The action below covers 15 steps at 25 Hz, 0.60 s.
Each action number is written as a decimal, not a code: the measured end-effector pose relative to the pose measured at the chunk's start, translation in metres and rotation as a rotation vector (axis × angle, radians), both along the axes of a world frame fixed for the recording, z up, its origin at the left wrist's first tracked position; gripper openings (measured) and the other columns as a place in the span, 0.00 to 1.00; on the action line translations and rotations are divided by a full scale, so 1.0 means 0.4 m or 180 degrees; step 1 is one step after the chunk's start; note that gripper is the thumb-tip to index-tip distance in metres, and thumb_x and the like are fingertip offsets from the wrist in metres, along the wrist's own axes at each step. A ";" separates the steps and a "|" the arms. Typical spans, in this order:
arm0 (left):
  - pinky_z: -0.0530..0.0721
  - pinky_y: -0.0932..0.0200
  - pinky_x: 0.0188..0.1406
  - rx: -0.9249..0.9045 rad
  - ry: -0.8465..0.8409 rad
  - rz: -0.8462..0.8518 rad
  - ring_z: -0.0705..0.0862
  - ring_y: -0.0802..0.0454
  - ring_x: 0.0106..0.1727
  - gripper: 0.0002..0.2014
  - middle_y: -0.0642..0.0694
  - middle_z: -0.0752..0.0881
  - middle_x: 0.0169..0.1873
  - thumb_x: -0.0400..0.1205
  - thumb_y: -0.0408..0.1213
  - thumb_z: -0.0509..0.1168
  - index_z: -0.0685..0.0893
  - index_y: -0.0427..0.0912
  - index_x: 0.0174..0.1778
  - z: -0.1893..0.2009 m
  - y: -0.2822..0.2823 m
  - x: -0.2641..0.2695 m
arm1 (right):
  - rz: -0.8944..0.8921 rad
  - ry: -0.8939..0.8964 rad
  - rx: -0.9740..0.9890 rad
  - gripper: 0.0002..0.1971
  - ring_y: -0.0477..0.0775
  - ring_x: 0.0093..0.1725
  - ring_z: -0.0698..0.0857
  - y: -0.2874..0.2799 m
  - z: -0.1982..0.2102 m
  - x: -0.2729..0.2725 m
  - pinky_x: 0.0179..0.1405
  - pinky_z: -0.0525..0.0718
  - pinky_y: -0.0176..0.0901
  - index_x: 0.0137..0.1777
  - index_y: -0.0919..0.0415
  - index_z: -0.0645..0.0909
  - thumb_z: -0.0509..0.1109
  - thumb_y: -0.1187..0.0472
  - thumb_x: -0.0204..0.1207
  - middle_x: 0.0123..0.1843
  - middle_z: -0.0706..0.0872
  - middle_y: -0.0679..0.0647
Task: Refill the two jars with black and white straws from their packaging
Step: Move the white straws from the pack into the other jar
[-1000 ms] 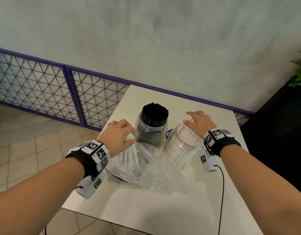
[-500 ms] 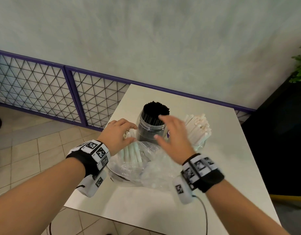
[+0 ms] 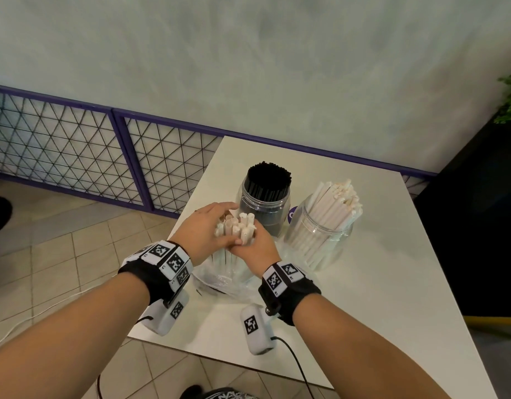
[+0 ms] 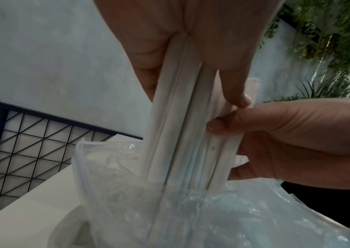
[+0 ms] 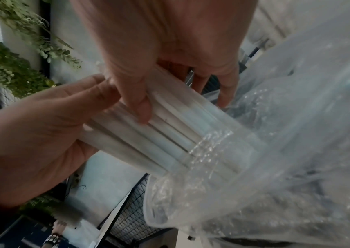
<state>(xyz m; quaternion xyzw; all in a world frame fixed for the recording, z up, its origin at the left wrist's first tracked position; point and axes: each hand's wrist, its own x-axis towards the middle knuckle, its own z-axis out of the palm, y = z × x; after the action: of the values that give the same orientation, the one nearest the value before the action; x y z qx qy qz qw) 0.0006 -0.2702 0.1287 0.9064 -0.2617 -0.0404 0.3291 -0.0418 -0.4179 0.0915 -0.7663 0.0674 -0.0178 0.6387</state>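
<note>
A bundle of white straws (image 3: 237,229) stands upright, its lower part still inside a clear plastic bag (image 3: 219,279) on the white table (image 3: 378,283). My left hand (image 3: 203,234) grips the bundle from the left and my right hand (image 3: 255,249) grips it from the right. The left wrist view shows my left fingers (image 4: 231,83) and right thumb (image 4: 218,127) pressed on the straws (image 4: 182,134). In the right wrist view my right thumb (image 5: 140,107) lies across the bundle (image 5: 170,135). Behind stand a jar of black straws (image 3: 265,197) and a jar of white straws (image 3: 320,234).
The two jars stand close behind my hands, with a purple sticker (image 3: 292,215) between them. A purple-framed mesh railing (image 3: 119,156) runs along the left, past the table's edge. A dark cabinet (image 3: 478,226) borders the table's right side. A cable (image 3: 294,361) trails from my right wrist.
My right hand left the white-straw jar, crossed to the left and took hold of the bundle beside my left hand. The bundle now stands higher out of the bag.
</note>
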 end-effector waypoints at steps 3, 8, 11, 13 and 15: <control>0.74 0.61 0.58 0.0055 -0.0200 -0.0098 0.80 0.52 0.58 0.22 0.51 0.82 0.57 0.75 0.43 0.74 0.79 0.49 0.65 -0.005 0.006 0.001 | 0.0001 0.0070 0.0124 0.17 0.43 0.44 0.85 -0.016 -0.001 0.000 0.44 0.82 0.30 0.52 0.55 0.83 0.79 0.70 0.66 0.45 0.87 0.48; 0.69 0.61 0.46 0.0116 -0.0314 0.0071 0.79 0.50 0.51 0.10 0.49 0.81 0.51 0.78 0.42 0.70 0.81 0.44 0.53 -0.006 0.008 0.002 | -0.0273 0.0032 0.0059 0.08 0.42 0.36 0.82 -0.030 -0.010 -0.001 0.39 0.80 0.34 0.48 0.66 0.83 0.77 0.66 0.70 0.37 0.84 0.49; 0.68 0.61 0.44 0.0171 -0.0360 0.0098 0.79 0.49 0.50 0.09 0.50 0.80 0.51 0.79 0.41 0.69 0.81 0.45 0.53 -0.008 0.009 0.005 | -0.0466 -0.0186 0.0107 0.10 0.48 0.42 0.84 -0.040 -0.006 -0.005 0.45 0.82 0.41 0.50 0.67 0.83 0.75 0.63 0.72 0.42 0.86 0.55; 0.68 0.61 0.45 0.0185 -0.0364 0.0097 0.79 0.49 0.50 0.08 0.50 0.80 0.51 0.80 0.41 0.69 0.81 0.45 0.53 -0.009 0.009 0.004 | -0.0501 -0.0184 0.0109 0.10 0.47 0.43 0.85 -0.046 -0.020 -0.012 0.44 0.82 0.36 0.51 0.66 0.84 0.75 0.63 0.73 0.44 0.87 0.56; 0.67 0.61 0.46 0.0219 -0.0358 0.0079 0.78 0.50 0.51 0.08 0.51 0.80 0.51 0.80 0.42 0.68 0.80 0.46 0.53 -0.009 0.003 0.002 | -0.0486 -0.0026 0.0008 0.10 0.49 0.44 0.87 -0.053 -0.048 -0.023 0.45 0.84 0.39 0.51 0.64 0.86 0.77 0.62 0.71 0.45 0.89 0.58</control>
<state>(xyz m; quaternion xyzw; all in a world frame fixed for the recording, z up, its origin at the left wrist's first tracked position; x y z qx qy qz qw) 0.0014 -0.2690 0.1252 0.9212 -0.2670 0.0058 0.2830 -0.0511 -0.4391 0.0723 -0.7580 0.1230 -0.0694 0.6368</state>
